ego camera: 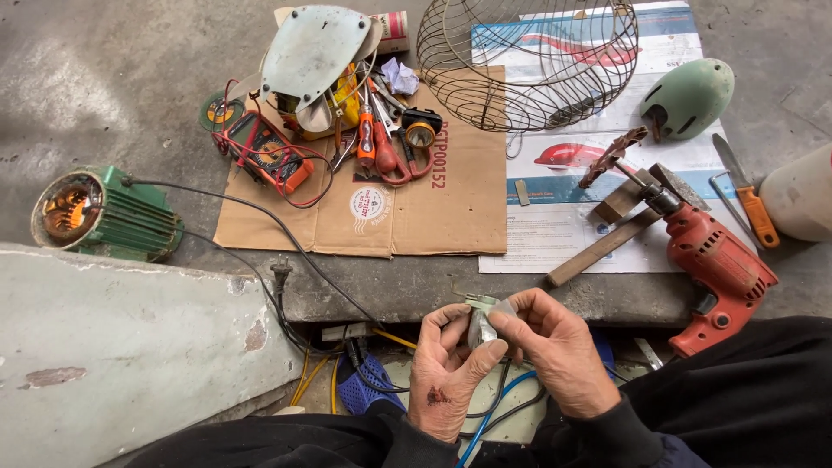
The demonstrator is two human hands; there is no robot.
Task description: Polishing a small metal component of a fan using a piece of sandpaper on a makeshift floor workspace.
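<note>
Both hands meet low in the frame, just this side of the cardboard sheet [407,199]: the left hand [446,373] pinches a small grey metal part [482,322] from below, thumb and fingers closed on it, while the right hand [559,351] grips the same piece from the other side, fingertips curled over its top edge. The part sits between the two hands, held over a tangle of blue, yellow and black wires [485,416] (what exactly the piece is cannot be told from here). A firm, two-sided pinch close to the body seems the sound way to work so small a thing; a steady left hand would let the right do the fine turning, and keeping it clear of the wires below would guard against a drop into the tangle.

Right of the cardboard lies a red power drill [719,269] beside a length of wood [602,247]. Left of the cardboard rests a green motor [104,217], its black cord [260,225] trailing toward the hands. On the cardboard itself sit an orange multimeter [269,152], red-handled pliers and screwdrivers [381,147] and a headlamp [420,130]. Beyond its far edge stand a wire fan guard [529,61] and a pale fan blade [312,48], with a green housing cap [689,95] farther right.
</note>
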